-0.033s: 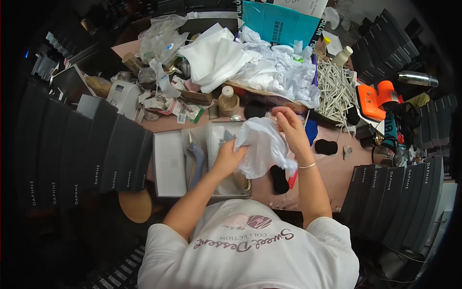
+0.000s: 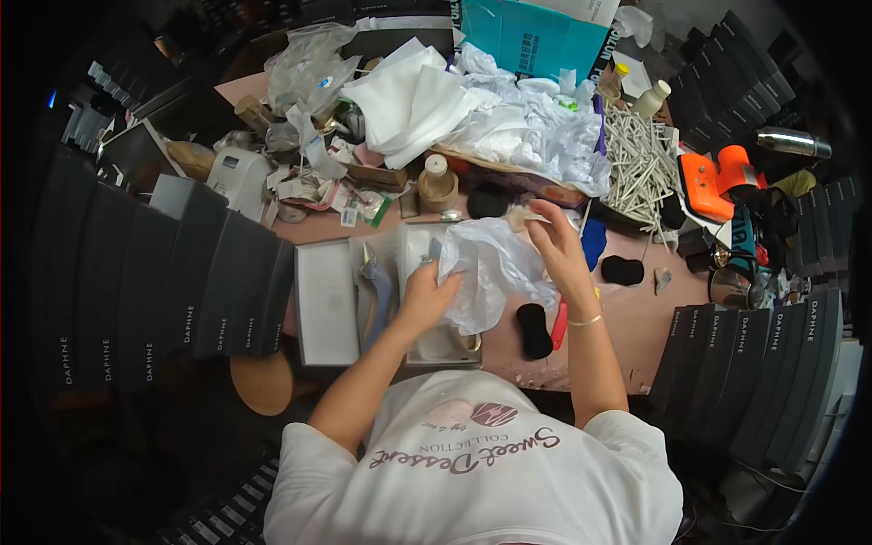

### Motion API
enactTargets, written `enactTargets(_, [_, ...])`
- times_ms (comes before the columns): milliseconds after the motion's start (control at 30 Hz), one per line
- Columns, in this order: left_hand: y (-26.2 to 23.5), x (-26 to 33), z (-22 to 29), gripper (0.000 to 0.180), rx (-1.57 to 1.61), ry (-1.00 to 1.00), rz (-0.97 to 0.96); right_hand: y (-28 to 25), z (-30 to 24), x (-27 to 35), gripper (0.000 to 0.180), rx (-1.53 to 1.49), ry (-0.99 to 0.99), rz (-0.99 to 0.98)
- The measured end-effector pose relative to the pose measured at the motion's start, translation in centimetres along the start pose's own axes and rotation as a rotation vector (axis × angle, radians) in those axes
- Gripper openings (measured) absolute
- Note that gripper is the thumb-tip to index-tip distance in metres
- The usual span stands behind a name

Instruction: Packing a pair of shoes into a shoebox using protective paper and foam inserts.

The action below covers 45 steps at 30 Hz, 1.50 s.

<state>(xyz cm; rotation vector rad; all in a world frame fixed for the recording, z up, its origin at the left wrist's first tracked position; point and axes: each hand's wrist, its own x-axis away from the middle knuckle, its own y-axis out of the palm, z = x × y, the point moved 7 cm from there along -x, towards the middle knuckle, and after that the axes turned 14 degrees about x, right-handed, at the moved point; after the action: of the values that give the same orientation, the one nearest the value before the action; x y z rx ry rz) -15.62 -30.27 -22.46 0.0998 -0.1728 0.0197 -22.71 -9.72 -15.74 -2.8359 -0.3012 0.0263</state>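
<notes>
My left hand [image 2: 431, 298] pinches the left edge of a thin, crumpled white sheet [image 2: 490, 277], either tissue paper or soft plastic. It hangs over the right side of an open pale grey shoe box [image 2: 327, 309]. Inside the box's left part lies a blue-grey high-heeled shoe [image 2: 375, 295]; another shoe is partly hidden under my left hand and the sheet. My right hand [image 2: 561, 254] is raised at the sheet's far right, fingers curved and apart. Close to its fingertips is a small beige piece [image 2: 521, 217]; whether they touch it is unclear.
Black oval pads [image 2: 534, 331] lie on the pink tabletop [image 2: 509, 359], one beside a red-handled tool [image 2: 559, 325]. Beyond stand a bottle [image 2: 437, 186], a heap of crumpled white tissue [image 2: 536, 127], white sticks [image 2: 636, 168] and an orange device [image 2: 706, 186]. Stacked dark shoe boxes [image 2: 740, 363] flank both sides.
The white sheet is spread a little differently below my right hand. That hand's fingers have moved slightly right, and the beige piece now shows beside them. My left hand still grips the sheet.
</notes>
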Motion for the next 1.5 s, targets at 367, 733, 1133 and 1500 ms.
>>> enactTargets(367, [-10.5, 13.1, 0.7, 0.016, -0.811, 0.069, -0.177, 8.3, 4.2, 11.7, 0.02, 0.614, 0.002, -0.231])
enactTargets(733, [-20.9, 17.6, -7.8, 0.019, 0.637, -0.193, 0.641, 3.3, 8.0, 10.8, 0.018, 0.733, -0.017, -0.262])
enactTargets(1133, [-19.1, 17.0, -6.4, 0.021, 0.516, -0.175, 0.424, 1.8, 12.0, 11.0, 0.02, -0.297, 0.628, -0.268])
enactTargets(1500, [-20.4, 19.6, -7.4, 0.019, 0.754, -0.242, 0.24, -0.6, 14.3, 12.6, 0.013, -0.584, 0.406, -0.31])
